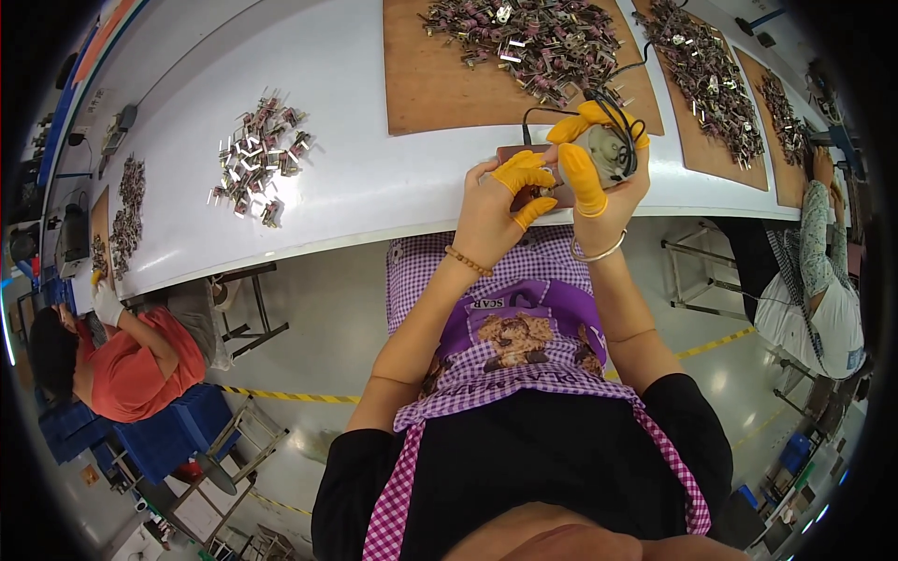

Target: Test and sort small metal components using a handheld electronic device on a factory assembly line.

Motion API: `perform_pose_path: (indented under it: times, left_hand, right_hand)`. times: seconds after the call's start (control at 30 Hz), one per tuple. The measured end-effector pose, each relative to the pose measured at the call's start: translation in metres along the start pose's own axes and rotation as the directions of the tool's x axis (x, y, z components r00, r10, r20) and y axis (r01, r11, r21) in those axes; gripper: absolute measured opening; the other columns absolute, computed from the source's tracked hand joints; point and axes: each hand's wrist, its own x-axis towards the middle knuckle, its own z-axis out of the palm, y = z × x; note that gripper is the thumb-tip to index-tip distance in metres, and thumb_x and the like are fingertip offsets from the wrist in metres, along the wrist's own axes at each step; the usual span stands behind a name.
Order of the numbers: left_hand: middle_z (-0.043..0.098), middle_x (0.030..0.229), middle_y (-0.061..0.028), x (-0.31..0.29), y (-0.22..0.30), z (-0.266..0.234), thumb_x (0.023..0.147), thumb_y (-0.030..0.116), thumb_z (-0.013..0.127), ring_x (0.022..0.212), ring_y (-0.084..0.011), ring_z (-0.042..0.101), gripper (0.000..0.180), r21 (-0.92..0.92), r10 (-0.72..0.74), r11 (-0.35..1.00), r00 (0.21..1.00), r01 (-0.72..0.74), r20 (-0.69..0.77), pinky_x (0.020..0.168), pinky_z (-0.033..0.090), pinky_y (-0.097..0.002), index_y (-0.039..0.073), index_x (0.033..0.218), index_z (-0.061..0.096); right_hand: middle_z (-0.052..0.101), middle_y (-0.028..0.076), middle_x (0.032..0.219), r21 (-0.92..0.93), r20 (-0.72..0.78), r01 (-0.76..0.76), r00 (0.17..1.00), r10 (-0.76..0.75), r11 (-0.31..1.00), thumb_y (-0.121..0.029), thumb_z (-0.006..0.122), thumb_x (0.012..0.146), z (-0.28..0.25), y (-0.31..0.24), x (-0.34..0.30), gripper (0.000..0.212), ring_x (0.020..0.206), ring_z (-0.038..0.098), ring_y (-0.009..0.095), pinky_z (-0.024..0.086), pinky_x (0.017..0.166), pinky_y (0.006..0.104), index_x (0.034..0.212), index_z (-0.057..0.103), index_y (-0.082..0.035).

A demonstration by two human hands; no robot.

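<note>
Yellow finger covers are on the fingers of both hands. My left hand (496,206) is closed at the front edge of the table, its thumb and fingers pinching a small metal part (546,191) that is mostly hidden. Under those fingers sits a reddish-brown block (510,151). Wrapped round a rounded grey-green corded tool (608,148), my right hand (617,196) is right beside the left one. A black cord loops over the tool; its working tip is hidden from above.
A large heap of small metal-and-dark parts (533,47) covers a brown board (430,103) behind my hands. A smaller pile of similar parts (260,154) lies left on the white table (346,178). More heaped boards stretch right. Co-workers sit at left (150,365) and right (814,299).
</note>
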Motion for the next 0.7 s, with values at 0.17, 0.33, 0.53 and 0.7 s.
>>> perform_pose_path:
  times: [0.17,0.33,0.53,0.7]
  left_hand:
    - [0.065,0.088,0.0022,0.0012,0.0003,0.0008,0.070,0.018,0.070,0.069,-0.0144,0.055,0.026,0.004,0.077,0.997,0.994,-0.077,-0.082,0.094,0.029,-0.0342,0.013,0.094,0.062]
    - [0.064,0.087,0.0026,0.0017,0.0026,-0.0006,0.070,0.018,0.070,0.067,-0.0139,0.054,0.025,-0.009,0.065,0.998,0.994,-0.066,-0.084,0.093,0.029,-0.0335,0.013,0.094,0.063]
    - [0.064,0.086,0.0028,0.0027,0.0034,-0.0001,0.070,0.019,0.070,0.066,-0.0132,0.053,0.024,-0.024,0.056,0.998,0.995,-0.058,-0.078,0.093,0.029,-0.0331,0.013,0.093,0.063]
    - [0.064,0.083,0.0030,0.0019,0.0032,-0.0003,0.070,0.019,0.070,0.064,-0.0130,0.052,0.025,-0.023,0.051,0.998,0.996,-0.053,-0.069,0.093,0.028,-0.0326,0.013,0.093,0.063]
  right_hand:
    - [0.059,0.015,0.087,-0.014,0.027,-0.037,0.999,0.038,0.999,-0.001,0.064,0.075,-0.0013,0.0011,-0.0016,0.042,0.066,0.059,0.019,0.049,0.063,0.0255,0.112,0.044,0.000]
    - [0.059,0.015,0.088,0.010,0.010,-0.029,1.000,0.029,1.000,0.001,0.064,0.074,-0.0027,0.0043,-0.0032,0.043,0.066,0.059,0.019,0.049,0.064,0.0254,0.112,0.045,0.000]
    - [0.061,0.012,0.094,0.068,-0.011,-0.049,0.999,0.050,0.996,0.000,0.070,0.069,-0.0001,0.0003,-0.0003,0.046,0.074,0.060,0.018,0.049,0.068,0.0249,0.110,0.048,-0.001]
    - [0.063,0.010,0.099,0.068,-0.019,-0.059,0.998,0.060,0.996,-0.002,0.076,0.064,0.0031,-0.0012,-0.0006,0.050,0.080,0.062,0.017,0.050,0.070,0.0244,0.107,0.051,-0.003]
